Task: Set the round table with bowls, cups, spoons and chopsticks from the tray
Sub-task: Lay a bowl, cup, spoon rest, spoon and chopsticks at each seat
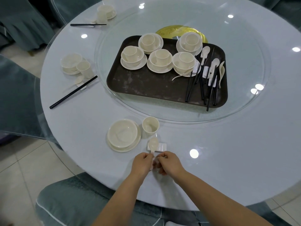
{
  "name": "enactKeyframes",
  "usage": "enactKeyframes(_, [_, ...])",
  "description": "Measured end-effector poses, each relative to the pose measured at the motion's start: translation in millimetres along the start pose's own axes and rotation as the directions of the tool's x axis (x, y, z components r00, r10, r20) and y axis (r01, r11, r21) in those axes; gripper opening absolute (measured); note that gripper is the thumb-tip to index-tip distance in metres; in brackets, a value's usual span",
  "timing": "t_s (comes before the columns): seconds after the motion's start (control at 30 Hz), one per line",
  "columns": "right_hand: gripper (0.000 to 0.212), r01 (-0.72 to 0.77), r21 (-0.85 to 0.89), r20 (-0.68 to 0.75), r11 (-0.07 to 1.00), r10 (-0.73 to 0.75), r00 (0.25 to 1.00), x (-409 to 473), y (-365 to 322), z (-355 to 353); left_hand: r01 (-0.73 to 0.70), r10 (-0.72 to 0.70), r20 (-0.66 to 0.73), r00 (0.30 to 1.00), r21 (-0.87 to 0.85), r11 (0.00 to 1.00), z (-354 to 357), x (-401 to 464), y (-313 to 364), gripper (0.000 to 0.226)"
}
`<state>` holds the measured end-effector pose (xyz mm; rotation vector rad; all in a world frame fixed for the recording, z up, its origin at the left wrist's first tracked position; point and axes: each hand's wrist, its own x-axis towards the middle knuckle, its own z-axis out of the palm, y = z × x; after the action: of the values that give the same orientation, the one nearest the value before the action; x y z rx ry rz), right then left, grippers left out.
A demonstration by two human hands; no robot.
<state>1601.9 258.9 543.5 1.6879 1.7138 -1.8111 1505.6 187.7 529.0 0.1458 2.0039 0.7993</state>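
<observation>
Both hands low at the near edge of the round worktop (pixel 211 144), close together. Left hand (pixel 142 163) with fingers curled, grip closed on the handle of a white spoon (pixel 153 145); spoon bowl resting on the left end of a small white rest (pixel 160 147). Right hand (pixel 169 163) just beside it, fingers curled near the spoon handle; cannot tell whether that grip holds anything.

Near setting: shallow bowl on saucer (pixel 123 135) left of the spoon, cup (pixel 150 126) upright just behind the rest, apart from the bowl.

Dark tray (pixel 146 85) on the glass turntable (pixel 244 95) at centre. Five stacks of saucer, bowl and cup (pixel 160 60) across the tray's far half. Black chopsticks (pixel 202 85), white spoons and rests heaped loosely at the tray's right end; one chopstick tip past the tray's near rim.

Left side: second setting (pixel 75 64) with bowl, cup, spoon and a pair of chopsticks lying on a rest. Far left: third setting (pixel 105 13), chopsticks laid in front of it.

Grey-green chair (pixel 73 201) under the forearms, tiled floor (pixel 21 168) beyond.
</observation>
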Motion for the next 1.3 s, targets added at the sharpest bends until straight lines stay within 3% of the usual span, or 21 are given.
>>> enactKeyframes(0.13, [0.017, 0.016, 0.059, -0.025, 0.998, -0.014, 1.0, 2.9, -5.3, -8.4, -0.078, 0.086, -0.1, 0.991, 0.081, 0.994, -14.6, -3.3, -2.8, 0.028])
enactKeyframes(0.27, [0.011, 0.066, 0.146, -0.07, 0.987, -0.056, 0.996, 8.2, -19.8, -27.5, -0.179, 0.223, -0.265, 0.938, 0.18, 0.967, -39.9, -9.2, 4.5, 0.037])
enactKeyframes(0.43, [0.011, 0.157, 0.223, -0.183, 0.962, -0.117, 0.976, 19.9, -44.8, -69.4, -0.336, 0.353, -0.316, 0.881, 0.108, 0.936, -49.2, -10.2, 46.1, 0.04])
enactKeyframes(0.63, [0.01, 0.214, 0.245, -0.367, 0.946, -0.114, 0.923, 39.5, -70.3, -135.5, -0.5, 0.503, -0.227, 0.834, 0.079, 0.863, -30.5, -6.6, 118.9, 0.033])
enactKeyframes(0.83, [0.01, 0.225, 0.142, -0.563, 0.964, -0.108, 0.819, 75.0, -85.1, -199.5, -0.523, 0.518, -0.108, 0.849, -0.024, 0.852, 0.2, 7.4, 185.4, 0.033])
enactKeyframes(1.1, [0.029, 0.094, -0.182, -0.533, 0.979, -0.179, 0.827, 121.6, -110.4, -233.7, -0.483, 0.484, 0.013, 0.875, -0.036, 0.875, 35.9, 33.0, 211.5, 0.028])
enactKeyframes(1.3, [0.027, -0.02, -0.233, -0.481, 0.972, -0.097, 0.871, 148.6, -119.8, -243.2, -0.409, 0.409, -0.01, 0.912, -0.037, 0.912, 43.1, 44.2, 198.6, 0.022])
